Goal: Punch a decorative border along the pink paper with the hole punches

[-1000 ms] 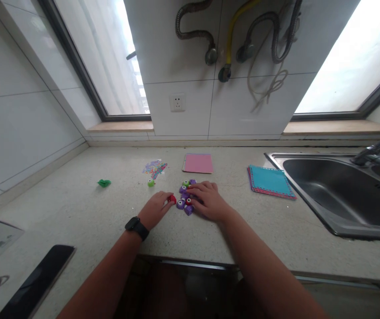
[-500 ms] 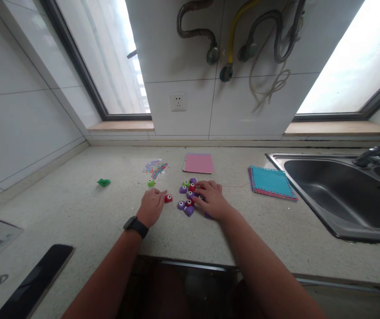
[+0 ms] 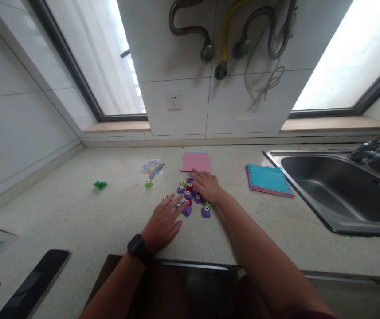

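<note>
Several small one-eyed toys in purple, red and green lie bunched on the counter, among them a purple one-eyed toy [image 3: 206,212] at the near right of the bunch. With fingers spread, my left hand [image 3: 163,221] reaches over the near left side and partly covers a few toys, including a red one [image 3: 165,198]. My right hand [image 3: 209,188] rests at the far right side, fingers stretched out and apart, hiding whatever lies under it. Apart from the bunch, a green one-eyed toy [image 3: 148,183] lies to the left. Neither hand grips anything.
Behind the bunch lie a pink card stack [image 3: 195,162] and a patch of colourful small pieces [image 3: 152,169]. Blue cards [image 3: 269,178] lie beside the sink [image 3: 323,195] at right. On the left are a green crumpled piece [image 3: 100,184] and a black flat device [image 3: 33,285].
My left hand has moved right from the lone red toy onto the bunch, its fingers opening out. My right hand has shifted away from me, uncovering purple toys. The view has shifted slightly.
</note>
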A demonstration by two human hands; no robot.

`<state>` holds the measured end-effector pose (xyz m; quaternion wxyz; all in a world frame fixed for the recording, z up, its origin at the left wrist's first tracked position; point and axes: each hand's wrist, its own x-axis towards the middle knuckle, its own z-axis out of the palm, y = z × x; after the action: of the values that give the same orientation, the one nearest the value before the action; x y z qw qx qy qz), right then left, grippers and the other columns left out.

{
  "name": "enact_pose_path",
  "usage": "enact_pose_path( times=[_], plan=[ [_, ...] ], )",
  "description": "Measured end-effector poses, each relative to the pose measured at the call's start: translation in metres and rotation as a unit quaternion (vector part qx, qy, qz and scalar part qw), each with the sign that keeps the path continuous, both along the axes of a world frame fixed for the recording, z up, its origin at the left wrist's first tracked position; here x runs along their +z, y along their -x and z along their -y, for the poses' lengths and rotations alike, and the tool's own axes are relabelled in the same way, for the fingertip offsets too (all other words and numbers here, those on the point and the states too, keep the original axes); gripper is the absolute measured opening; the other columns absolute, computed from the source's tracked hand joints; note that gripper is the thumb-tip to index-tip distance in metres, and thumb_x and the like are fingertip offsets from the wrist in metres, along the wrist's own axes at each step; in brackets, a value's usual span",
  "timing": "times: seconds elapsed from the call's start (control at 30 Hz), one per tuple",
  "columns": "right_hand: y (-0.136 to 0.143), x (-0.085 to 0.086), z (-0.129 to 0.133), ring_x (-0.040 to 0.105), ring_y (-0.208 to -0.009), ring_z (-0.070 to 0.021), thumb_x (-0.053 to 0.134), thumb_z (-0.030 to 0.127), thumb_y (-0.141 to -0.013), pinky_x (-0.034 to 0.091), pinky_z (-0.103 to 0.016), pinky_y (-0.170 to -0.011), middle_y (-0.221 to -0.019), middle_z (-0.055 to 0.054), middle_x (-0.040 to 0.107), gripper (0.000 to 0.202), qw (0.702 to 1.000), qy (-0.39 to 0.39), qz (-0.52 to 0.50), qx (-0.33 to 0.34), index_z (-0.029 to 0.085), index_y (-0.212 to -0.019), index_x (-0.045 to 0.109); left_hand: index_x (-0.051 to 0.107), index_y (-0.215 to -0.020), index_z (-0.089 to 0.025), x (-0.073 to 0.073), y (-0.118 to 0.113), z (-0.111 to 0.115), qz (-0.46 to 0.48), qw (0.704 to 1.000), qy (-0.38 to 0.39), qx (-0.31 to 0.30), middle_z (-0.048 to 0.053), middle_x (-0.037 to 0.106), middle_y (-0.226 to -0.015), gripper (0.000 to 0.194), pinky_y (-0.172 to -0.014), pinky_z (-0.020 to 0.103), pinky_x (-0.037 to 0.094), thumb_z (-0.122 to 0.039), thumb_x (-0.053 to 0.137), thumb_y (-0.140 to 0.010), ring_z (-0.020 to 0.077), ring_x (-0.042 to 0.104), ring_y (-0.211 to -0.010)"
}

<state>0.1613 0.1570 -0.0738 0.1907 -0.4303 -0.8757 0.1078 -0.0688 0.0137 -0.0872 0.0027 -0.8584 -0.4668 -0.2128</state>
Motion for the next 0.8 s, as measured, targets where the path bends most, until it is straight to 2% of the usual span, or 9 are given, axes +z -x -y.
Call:
enact_pose_path(
  times=[0.1, 0.23, 0.37, 0.5, 0.6, 0.67, 0.8],
  plan=[
    [0.007, 0.006, -0.002, 0.042, -0.134, -0.0357, 0.025, 0.059, -0.102, 0.031, -0.059, -0.102, -0.156, -0.002, 0.043, 0.056, 0.999, -0.006, 0.039, 0.028, 0.034, -0.144, 0.051, 0.032, -0.155, -0.032, 0.000, -0.006, 0.004, -0.028, 0.999, 0.027, -0.030, 0.003, 0.038, -0.159, 0.063, -0.117, 0.055, 0.029, -0.029, 0.051, -0.095, 0.0307, 0.025, -0.149],
    [0.007, 0.011, 0.005, 0.041, -0.135, -0.0382, 0.028, 0.062, -0.100, 0.027, -0.061, -0.103, -0.152, 0.002, 0.049, 0.053, 0.997, -0.043, 0.052, 0.040, 0.038, -0.134, 0.061, 0.039, -0.151, -0.031, -0.001, -0.006, 0.000, -0.016, 0.999, 0.038, -0.020, 0.004, 0.044, -0.156, 0.059, -0.115, 0.054, 0.033, -0.028, 0.054, -0.094, 0.0298, 0.034, -0.145],
    [0.007, 0.017, 0.015, 0.040, -0.136, -0.0385, 0.029, 0.064, -0.099, 0.024, -0.061, -0.104, -0.152, 0.002, 0.049, 0.053, 0.992, -0.091, 0.067, 0.059, 0.037, -0.126, 0.067, 0.050, -0.142, -0.030, -0.001, -0.006, -0.002, 0.000, 1.000, 0.028, -0.007, 0.005, 0.050, -0.151, 0.048, -0.114, 0.053, 0.034, -0.026, 0.052, -0.094, 0.0285, 0.038, -0.143],
    [0.010, 0.018, 0.019, 0.043, -0.133, -0.0378, 0.028, 0.064, -0.100, 0.025, -0.060, -0.102, -0.152, 0.002, 0.049, 0.056, 0.992, -0.079, 0.062, 0.071, 0.034, -0.113, 0.073, 0.061, -0.128, -0.029, -0.002, -0.011, -0.005, 0.029, 1.000, 0.005, 0.010, 0.005, 0.060, -0.141, 0.035, -0.112, 0.053, 0.036, -0.027, 0.054, -0.094, 0.0285, 0.045, -0.138],
    [0.008, 0.017, 0.016, 0.051, -0.125, -0.0337, 0.028, 0.059, -0.102, 0.031, -0.057, -0.098, -0.145, 0.000, 0.058, 0.053, 0.995, -0.033, 0.039, 0.087, 0.034, -0.113, 0.073, 0.063, -0.119, -0.027, -0.003, -0.015, -0.007, 0.053, 0.998, -0.003, 0.024, 0.005, 0.066, -0.131, 0.029, -0.110, 0.053, 0.038, -0.029, 0.061, -0.090, 0.0298, 0.050, -0.132],
    [0.002, 0.015, 0.012, 0.052, -0.125, -0.0297, 0.028, 0.053, -0.104, 0.032, -0.053, -0.100, -0.143, -0.001, 0.059, 0.049, 0.996, -0.010, -0.002, 0.092, 0.034, -0.120, 0.071, 0.064, -0.116, -0.026, -0.004, -0.016, -0.008, 0.061, 0.998, -0.008, 0.028, 0.006, 0.066, -0.131, 0.027, -0.110, 0.052, 0.038, -0.027, 0.064, -0.088, 0.0293, 0.051, -0.131],
    [-0.019, 0.012, 0.008, 0.050, -0.128, -0.0261, 0.039, 0.044, -0.103, 0.032, -0.048, -0.103, -0.140, -0.006, 0.061, 0.040, 0.994, -0.030, -0.095, 0.035, 0.027, -0.125, 0.068, 0.068, -0.108, -0.024, -0.005, -0.012, -0.008, 0.088, 0.994, -0.037, 0.053, 0.009, 0.063, -0.127, 0.022, -0.106, 0.050, 0.043, -0.024, 0.067, -0.086, 0.0285, 0.053, -0.122]
  ],
)
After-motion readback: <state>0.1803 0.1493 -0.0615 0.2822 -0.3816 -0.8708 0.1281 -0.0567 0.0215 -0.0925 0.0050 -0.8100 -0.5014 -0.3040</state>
